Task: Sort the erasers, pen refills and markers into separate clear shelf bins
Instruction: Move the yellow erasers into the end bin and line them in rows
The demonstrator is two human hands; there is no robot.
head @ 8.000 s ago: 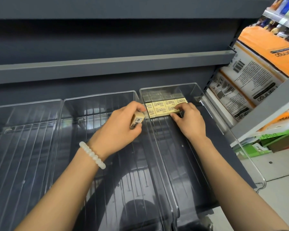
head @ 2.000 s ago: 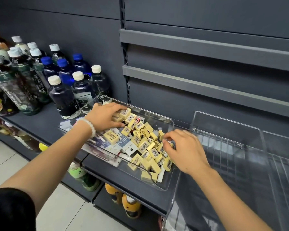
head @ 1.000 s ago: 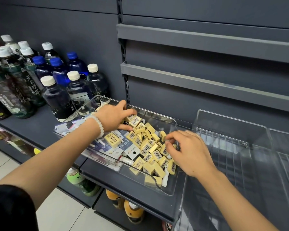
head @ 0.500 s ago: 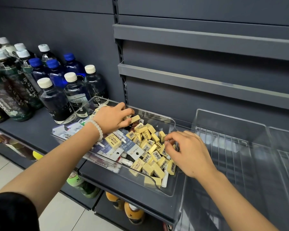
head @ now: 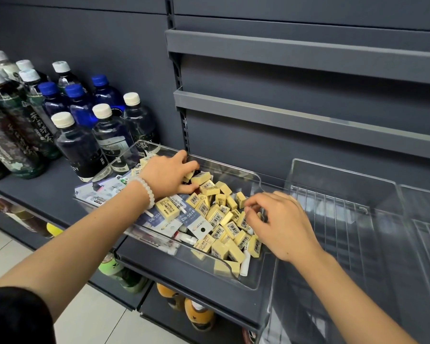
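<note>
A clear bin [head: 255, 180] sits on the dark shelf [head: 47, 192] and serves as the landmark here. Inside it lies a loose heap of yellow erasers [head: 224, 219], thickest in the bin's right half and front right corner. In the bin's left half lie flat refill packs [head: 194, 220] with blue-and-white cards, and white markers [head: 184, 238] lie along the front wall, partly under the packs and erasers.

The left hand [head: 168, 173], a white bead bracelet [head: 145, 191] on its wrist, reaches into the back of the bin; its fingers curl down around erasers at the back of the heap, gripping them. The right hand [head: 279, 223] is over the bin's right side, its fingers bent together and pinching among the erasers there; whether it holds one or several I cannot tell.

Just right of the bin, touching its side, stands an empty bin [head: 343, 181] with wire shelving visible through its floor. Left of the bin and behind it stand bottles [head: 77, 142] with white and blue caps. Below the bin, on lower shelves, more bottles show, one with an orange top [head: 197, 312].
</note>
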